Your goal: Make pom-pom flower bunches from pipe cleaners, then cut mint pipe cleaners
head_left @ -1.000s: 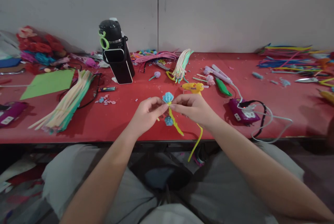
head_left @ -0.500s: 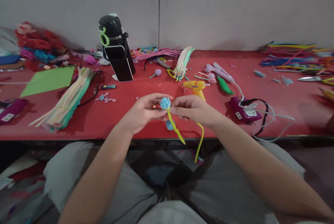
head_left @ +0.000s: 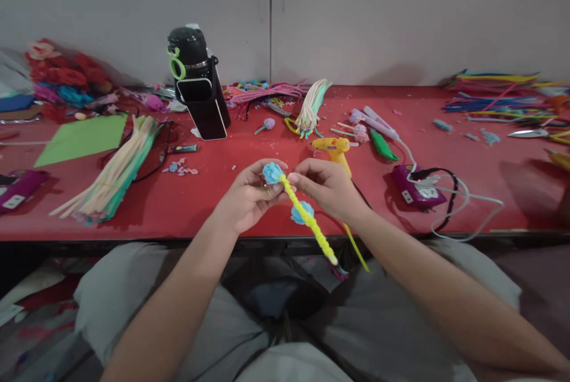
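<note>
A light-blue pipe-cleaner flower is gripped just under its head by my left hand. Its yellow wrapped stem slants down to the right, past the table's front edge. A second blue flower head sits partway along the stem, partly behind it. My right hand is closed in a pinch by the top of the stem. From under that hand a yellow pipe cleaner hangs down; the part between my fingers is hidden.
A yellow glue gun lies just beyond my right hand. Behind it are a pipe-cleaner bundle and a lilac hair straightener. A purple power block with cables is right. A black bottle and another bundle stand left.
The flower head has tipped left, and the stem has swung so more of its length shows toward the right. The hanging yellow pipe cleaner has shifted right. Both hands stay close together.
</note>
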Available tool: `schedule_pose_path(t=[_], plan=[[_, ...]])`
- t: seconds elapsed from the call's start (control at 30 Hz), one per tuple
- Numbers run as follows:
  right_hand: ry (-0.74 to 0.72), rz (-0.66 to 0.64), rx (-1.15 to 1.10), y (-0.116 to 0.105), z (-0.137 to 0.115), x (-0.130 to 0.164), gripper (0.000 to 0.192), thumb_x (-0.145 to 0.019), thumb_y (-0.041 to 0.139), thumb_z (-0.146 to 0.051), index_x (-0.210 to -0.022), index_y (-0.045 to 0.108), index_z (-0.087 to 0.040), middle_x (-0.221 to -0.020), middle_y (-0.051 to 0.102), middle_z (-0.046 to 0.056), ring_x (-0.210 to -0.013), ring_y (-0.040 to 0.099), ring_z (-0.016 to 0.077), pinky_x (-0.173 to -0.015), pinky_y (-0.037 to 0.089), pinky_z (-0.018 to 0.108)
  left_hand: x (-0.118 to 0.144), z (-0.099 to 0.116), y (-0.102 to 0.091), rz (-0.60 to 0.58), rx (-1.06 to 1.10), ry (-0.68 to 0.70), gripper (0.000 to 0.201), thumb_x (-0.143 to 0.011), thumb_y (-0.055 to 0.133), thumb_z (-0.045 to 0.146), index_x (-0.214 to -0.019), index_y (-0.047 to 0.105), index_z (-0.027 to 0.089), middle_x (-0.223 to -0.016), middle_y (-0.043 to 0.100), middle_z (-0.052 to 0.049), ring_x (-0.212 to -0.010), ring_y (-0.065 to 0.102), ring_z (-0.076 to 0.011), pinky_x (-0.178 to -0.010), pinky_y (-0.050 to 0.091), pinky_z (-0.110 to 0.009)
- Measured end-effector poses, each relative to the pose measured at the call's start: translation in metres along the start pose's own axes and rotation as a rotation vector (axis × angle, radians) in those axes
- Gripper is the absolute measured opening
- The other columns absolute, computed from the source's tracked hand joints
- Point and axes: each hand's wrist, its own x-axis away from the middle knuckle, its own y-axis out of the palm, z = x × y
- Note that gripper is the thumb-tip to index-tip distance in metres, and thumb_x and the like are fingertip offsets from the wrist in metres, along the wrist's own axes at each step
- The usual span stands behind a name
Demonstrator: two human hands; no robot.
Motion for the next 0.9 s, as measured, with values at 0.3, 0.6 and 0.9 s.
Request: schedule_pose_path(t=[0.3, 0.6, 0.9], plan=[[0.187, -0.041, -0.162, -0.001, -0.003, 0.000, 0.046, -0.082, 0.073, -0.059, -0.070, 0.061, -0.016, -0.061, 0.053, -0.003, -0.053, 0.043, 0.0076, -0.049, 0.033, 0.023, 0.006, 0.004, 0.009, 0.008, -0.025, -0.005, 0.025, -0.072, 0.083, 0.007, -0.093, 0.073, 0.016, -0.086, 0.073, 0.000, -0.080, 0.075, -0.0154, -0.079, 0.062, -0.026], [-0.003, 0.046, -0.244, 0.004, 0.014, -0.003, 0.034, -0.081, 0.078, -0.051, -0.091, 0.070, -0.019, -0.073, 0.063, 0.000, -0.064, 0.056, 0.0117, -0.061, 0.049, 0.027, -0.001, -0.007, 0.013, 0.196, 0.153, 0.021, 0.011, -0.073, 0.081, 0.007, -0.079, 0.073, 0.011, -0.076, 0.073, -0.002, -0.071, 0.072, -0.0103, -0.064, 0.057, -0.016], [0.090, 0.176, -0.231, 0.014, 0.011, 0.001, 0.038, -0.078, 0.077, -0.057, -0.077, 0.068, -0.020, -0.067, 0.055, 0.000, -0.059, 0.047, 0.0120, -0.051, 0.039, 0.027, 0.000, -0.019, 0.021, 0.279, 0.113, 0.034, 0.024, -0.065, 0.086, 0.010, -0.078, 0.067, 0.016, -0.078, 0.069, 0.002, -0.072, 0.068, -0.0101, -0.071, 0.057, -0.022]])
